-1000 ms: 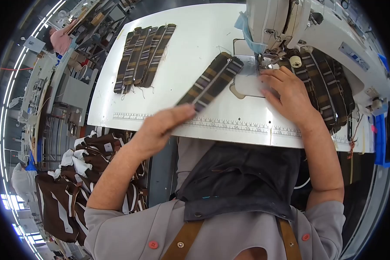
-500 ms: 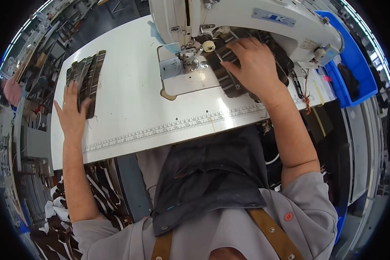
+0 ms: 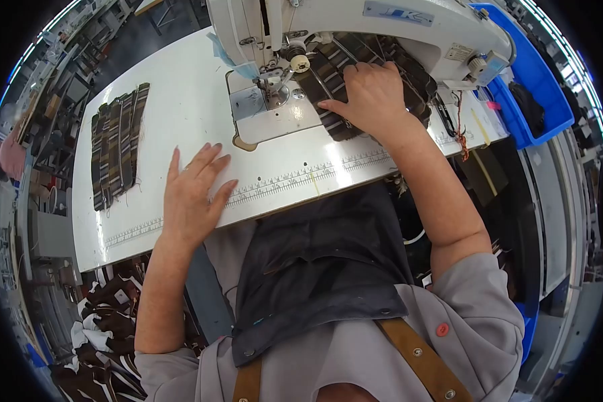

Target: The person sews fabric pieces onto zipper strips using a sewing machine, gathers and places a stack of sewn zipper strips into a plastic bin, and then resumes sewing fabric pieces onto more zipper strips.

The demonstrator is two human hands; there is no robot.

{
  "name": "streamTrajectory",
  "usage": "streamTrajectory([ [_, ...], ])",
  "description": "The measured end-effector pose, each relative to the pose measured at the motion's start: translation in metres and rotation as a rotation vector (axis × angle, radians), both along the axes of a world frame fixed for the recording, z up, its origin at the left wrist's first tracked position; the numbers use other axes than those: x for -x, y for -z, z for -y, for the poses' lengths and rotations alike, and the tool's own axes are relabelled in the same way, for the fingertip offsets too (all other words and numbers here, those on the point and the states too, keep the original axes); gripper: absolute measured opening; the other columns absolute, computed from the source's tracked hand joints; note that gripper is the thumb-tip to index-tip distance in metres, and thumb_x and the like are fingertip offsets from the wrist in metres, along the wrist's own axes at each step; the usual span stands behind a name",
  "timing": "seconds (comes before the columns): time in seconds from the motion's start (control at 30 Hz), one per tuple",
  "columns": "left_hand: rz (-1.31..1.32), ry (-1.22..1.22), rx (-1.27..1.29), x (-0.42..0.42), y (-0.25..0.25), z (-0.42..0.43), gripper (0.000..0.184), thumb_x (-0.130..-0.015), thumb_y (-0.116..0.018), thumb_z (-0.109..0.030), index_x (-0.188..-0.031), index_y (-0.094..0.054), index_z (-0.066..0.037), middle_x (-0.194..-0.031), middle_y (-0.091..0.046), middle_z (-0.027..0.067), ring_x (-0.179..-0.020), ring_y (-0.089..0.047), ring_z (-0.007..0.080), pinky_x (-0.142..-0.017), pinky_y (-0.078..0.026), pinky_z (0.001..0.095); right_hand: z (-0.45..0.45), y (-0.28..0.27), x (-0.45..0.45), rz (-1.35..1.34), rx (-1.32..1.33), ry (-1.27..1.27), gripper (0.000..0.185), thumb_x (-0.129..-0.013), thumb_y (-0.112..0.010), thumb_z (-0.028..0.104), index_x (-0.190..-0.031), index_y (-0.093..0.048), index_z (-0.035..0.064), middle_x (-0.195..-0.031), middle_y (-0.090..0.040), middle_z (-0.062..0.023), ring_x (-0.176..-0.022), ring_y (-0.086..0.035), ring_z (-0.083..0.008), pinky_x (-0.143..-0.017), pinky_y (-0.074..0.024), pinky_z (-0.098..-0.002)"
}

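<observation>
My left hand [image 3: 195, 194] is above the white sewing table [image 3: 181, 120] near its front edge, fingers spread and nothing in it. To its left lies a stack of dark striped fabric pieces [image 3: 119, 144], apart from the hand. My right hand [image 3: 375, 100] is on more striped fabric [image 3: 338, 124] beneath the machine arm, its fingers curled into the cloth and its thumb pressed along it; the fingertips are hidden. Left of this fabric are the needle and presser foot [image 3: 273, 87] of the sewing machine [image 3: 442, 33], over a metal plate [image 3: 275, 124].
A printed ruler [image 3: 281, 182] runs along the table's front edge. Black thread snips [image 3: 443, 115] and an orange cord [image 3: 461, 130] lie at the right. A blue bin [image 3: 549, 117] holding dark cloth stands beyond. Striped garments [image 3: 110, 335] are heaped below left.
My left hand has let go of the left stack and moved right, toward the middle of the table. My right hand's fingers have curled more on the fabric. The view has shifted slightly.
</observation>
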State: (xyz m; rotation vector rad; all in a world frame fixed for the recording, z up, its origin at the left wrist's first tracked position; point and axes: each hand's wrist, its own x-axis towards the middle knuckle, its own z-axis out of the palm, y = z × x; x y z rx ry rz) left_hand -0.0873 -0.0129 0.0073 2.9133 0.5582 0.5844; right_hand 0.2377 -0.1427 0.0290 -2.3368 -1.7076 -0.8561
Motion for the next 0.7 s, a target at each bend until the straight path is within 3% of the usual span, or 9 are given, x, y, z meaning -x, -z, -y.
streamTrajectory([
  [0.17,0.035,0.044,0.061,-0.021,0.004,0.012,0.034,-0.094,-0.073,-0.019,-0.126,-0.071,-0.007,-0.144,-0.065,0.0109,-0.141,-0.055,0.0307,-0.126,-0.024,0.0578,-0.010,0.013,-0.014,-0.107,-0.041,-0.038,0.045,-0.082,-0.080,0.048,-0.080,-0.074,0.0042,-0.073,-0.072,-0.0115,-0.071,-0.072,-0.0297,-0.077,-0.0516,-0.0431],
  [0.27,0.071,0.093,0.077,-0.028,0.002,0.019,0.036,-0.094,-0.073,-0.018,-0.128,-0.071,-0.007,-0.143,-0.065,0.0110,-0.135,-0.060,0.0314,-0.121,-0.034,0.0554,-0.001,-0.001,-0.012,-0.223,-0.125,-0.038,0.033,-0.087,-0.073,0.036,-0.078,-0.075,0.0047,-0.071,-0.071,-0.0145,-0.070,-0.072,-0.0332,-0.071,-0.0539,-0.0445],
  [0.37,0.135,0.149,0.377,-0.040,0.000,0.028,0.036,-0.100,-0.070,-0.022,-0.132,-0.069,-0.006,-0.142,-0.066,0.0144,-0.126,-0.067,0.0303,-0.109,-0.049,0.0485,0.029,-0.032,0.000,-0.438,-0.222,-0.062,0.026,-0.088,-0.070,0.029,-0.081,-0.075,0.0048,-0.069,-0.068,-0.0168,-0.066,-0.070,-0.0328,-0.063,-0.0538,-0.0422],
  [0.43,0.361,0.170,1.175,-0.057,-0.001,0.043,0.043,-0.106,-0.064,-0.031,-0.140,-0.062,-0.005,-0.140,-0.065,0.0178,-0.118,-0.071,0.0275,-0.097,-0.056,0.0395,0.052,-0.046,0.011,-0.897,-0.154,-0.156,0.028,-0.091,-0.072,0.027,-0.078,-0.072,0.0012,-0.061,-0.064,-0.0085,-0.058,-0.062,-0.0176,-0.059,-0.0482,-0.0342],
  [0.47,0.345,0.075,1.502,-0.064,-0.011,0.051,0.056,-0.110,-0.058,-0.040,-0.152,-0.047,-0.004,-0.134,-0.066,0.0168,-0.117,-0.070,0.0242,-0.096,-0.056,0.0368,0.061,-0.048,0.022,-1.079,-0.159,-0.225,0.029,-0.092,-0.073,0.024,-0.076,-0.069,0.0003,-0.061,-0.060,-0.0034,-0.060,-0.056,-0.0116,-0.058,-0.0447,-0.0309],
  [0.5,0.355,0.069,1.504,-0.072,-0.007,0.053,0.056,-0.110,-0.058,-0.040,-0.152,-0.047,-0.004,-0.134,-0.066,0.0168,-0.117,-0.070,0.0242,-0.096,-0.056,0.0368,0.071,-0.048,0.035,-1.262,-0.162,-0.293,0.031,-0.094,-0.075,0.022,-0.074,-0.066,-0.0005,-0.061,-0.057,0.0017,-0.062,-0.050,-0.0055,-0.057,-0.0412,-0.0276],
  [0.53,0.376,0.139,1.768,-0.080,0.000,0.052,0.062,-0.110,-0.057,-0.041,-0.155,-0.040,-0.004,-0.135,-0.065,0.0155,-0.118,-0.068,0.0247,-0.098,-0.055,0.0369,0.080,-0.049,0.053,-1.384,-0.160,-0.335,0.030,-0.096,-0.074,0.017,-0.073,-0.065,0.0003,-0.065,-0.056,0.0062,-0.066,-0.047,-0.0017,-0.057,-0.0384,-0.0246],
  [0.6,0.625,0.040,2.001,-0.101,0.002,0.065,0.077,-0.106,-0.065,-0.031,-0.162,-0.018,-0.006,-0.138,-0.060,0.0161,-0.124,-0.062,0.0269,-0.104,-0.052,0.0401,0.091,-0.037,0.076,-1.453,-0.131,-0.504,0.029,-0.095,-0.076,0.014,-0.072,-0.064,0.0017,-0.065,-0.057,0.0057,-0.065,-0.047,-0.0022,-0.057,-0.0388,-0.0244],
  [0.7,0.712,-0.095,1.775,-0.108,-0.012,0.067,0.091,-0.098,-0.075,-0.013,-0.163,-0.011,-0.008,-0.144,-0.054,0.0207,-0.129,-0.058,0.0290,-0.106,-0.051,0.0429,0.100,-0.023,0.091,-1.558,0.073,-0.556,0.031,-0.095,-0.075,0.012,-0.069,-0.061,0.0029,-0.063,-0.055,0.0065,-0.064,-0.046,-0.0024,-0.056,-0.0399,-0.0263],
])
